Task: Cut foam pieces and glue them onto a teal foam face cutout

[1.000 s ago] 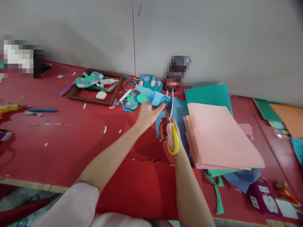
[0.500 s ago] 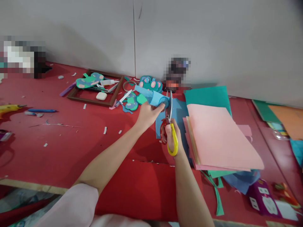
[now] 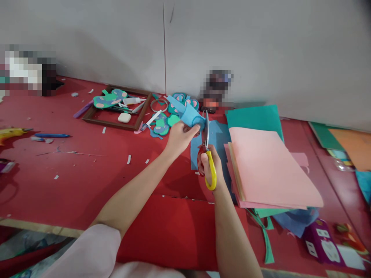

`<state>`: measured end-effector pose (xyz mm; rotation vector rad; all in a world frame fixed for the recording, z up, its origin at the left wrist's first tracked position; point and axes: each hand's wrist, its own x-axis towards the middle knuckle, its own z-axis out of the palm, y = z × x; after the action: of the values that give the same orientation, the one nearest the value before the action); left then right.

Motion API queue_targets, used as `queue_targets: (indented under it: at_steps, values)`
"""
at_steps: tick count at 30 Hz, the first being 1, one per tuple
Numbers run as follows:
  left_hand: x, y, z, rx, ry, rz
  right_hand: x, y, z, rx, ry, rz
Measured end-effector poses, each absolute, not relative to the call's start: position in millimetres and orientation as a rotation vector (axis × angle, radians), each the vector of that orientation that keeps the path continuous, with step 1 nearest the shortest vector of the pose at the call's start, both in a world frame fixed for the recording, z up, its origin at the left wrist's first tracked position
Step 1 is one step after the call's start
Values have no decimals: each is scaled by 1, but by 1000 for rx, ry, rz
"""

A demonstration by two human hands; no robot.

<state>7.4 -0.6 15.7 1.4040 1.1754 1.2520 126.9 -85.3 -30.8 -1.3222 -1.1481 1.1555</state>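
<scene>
Between the thumb and fingers of my left hand is a light blue felt piece, with a curved outline marked near my thumb and a strip trailing up to the left. My right hand is wrapped round scissors with one yellow and one red handle. Their blades point upward, slightly parted, right beside the felt's right edge; whether the felt lies between them is hard to see. Under and behind my hands lies a flat blue felt sheet. Teal butterfly-like cutouts sit just past my left hand.
A stack of pink sheets lies to the right, above a teal sheet. A brown frame holds pens and a white eraser. A yellow glue gun and blue pen are left. A purple box stands front right.
The felt piece has tilted in my left hand, its strip shifting slightly up and right. The scissors have moved a little to the left, and their handles look slightly closer together.
</scene>
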Motion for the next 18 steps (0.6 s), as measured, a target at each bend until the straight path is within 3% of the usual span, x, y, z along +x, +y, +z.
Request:
queue_targets:
  at_steps: [18]
  values:
    - [9, 3, 9, 1270, 1082, 1331, 124, -85, -31, -1324, -1158, 1120]
